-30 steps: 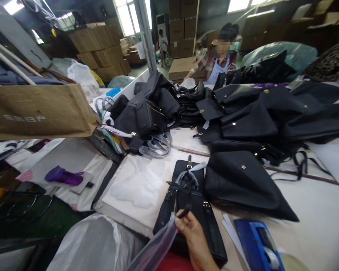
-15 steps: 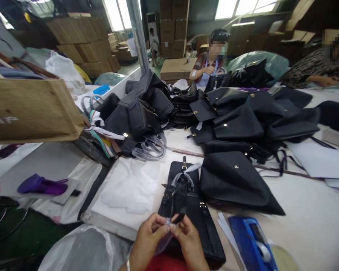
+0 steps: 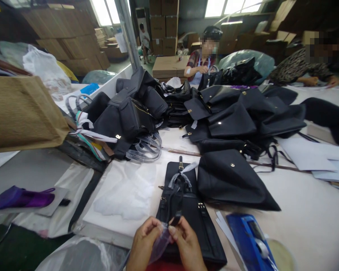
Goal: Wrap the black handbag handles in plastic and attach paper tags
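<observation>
A flat black bag (image 3: pixel 192 222) with gold buckles lies on the white table (image 3: pixel 305 226) right in front of me. My left hand (image 3: pixel 144 242) and my right hand (image 3: pixel 185 244) meet at its near end. Both pinch a strip of clear plastic film (image 3: pixel 161 241). The right fingers also grip the tip of the bag's black strap (image 3: pixel 175 219). Clear film wraps the handle (image 3: pixel 180 180) higher up the bag.
A blue tape dispenser (image 3: pixel 250 237) sits at my right. Another black bag (image 3: pixel 231 180) lies just beyond, with heaps of black bags (image 3: pixel 237 113) behind. A burlap bag (image 3: pixel 19 113) hangs at left. Two other people work at the far side.
My left hand came up from below and joined the right on the plastic film and strap. The view has shifted right and slightly down.
</observation>
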### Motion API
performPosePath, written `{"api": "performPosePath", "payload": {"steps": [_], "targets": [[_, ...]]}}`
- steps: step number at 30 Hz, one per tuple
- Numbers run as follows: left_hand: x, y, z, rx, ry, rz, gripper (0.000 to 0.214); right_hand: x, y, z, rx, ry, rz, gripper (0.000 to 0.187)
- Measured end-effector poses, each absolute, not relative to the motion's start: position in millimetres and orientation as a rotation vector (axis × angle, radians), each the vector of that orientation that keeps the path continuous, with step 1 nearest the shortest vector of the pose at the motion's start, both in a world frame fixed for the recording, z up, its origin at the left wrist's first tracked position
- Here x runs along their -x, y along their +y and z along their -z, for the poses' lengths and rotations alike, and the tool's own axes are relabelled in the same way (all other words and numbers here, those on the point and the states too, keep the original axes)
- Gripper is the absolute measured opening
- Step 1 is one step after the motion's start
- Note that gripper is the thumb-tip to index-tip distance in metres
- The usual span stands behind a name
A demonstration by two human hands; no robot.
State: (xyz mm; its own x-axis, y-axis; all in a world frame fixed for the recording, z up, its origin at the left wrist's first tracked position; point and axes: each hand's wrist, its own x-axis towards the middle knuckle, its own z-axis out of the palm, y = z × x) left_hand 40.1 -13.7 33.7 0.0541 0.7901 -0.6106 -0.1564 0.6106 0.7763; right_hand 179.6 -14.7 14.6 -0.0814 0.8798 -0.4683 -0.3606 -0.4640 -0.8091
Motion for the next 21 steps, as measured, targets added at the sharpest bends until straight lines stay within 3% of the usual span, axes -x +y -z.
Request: {"api": "performPosePath", "payload": {"steps": [15,21], "targets": [[-52,-12,-33,-0.631,1.338,-0.758,0.032,-180,-16,4,1.299,-0.65,-1.633,0.027],[-53,-11,-12,-0.676,1.494,-0.734,0.046,-179,-14,21,1.168,-0.691,-1.731,0.04]]}}
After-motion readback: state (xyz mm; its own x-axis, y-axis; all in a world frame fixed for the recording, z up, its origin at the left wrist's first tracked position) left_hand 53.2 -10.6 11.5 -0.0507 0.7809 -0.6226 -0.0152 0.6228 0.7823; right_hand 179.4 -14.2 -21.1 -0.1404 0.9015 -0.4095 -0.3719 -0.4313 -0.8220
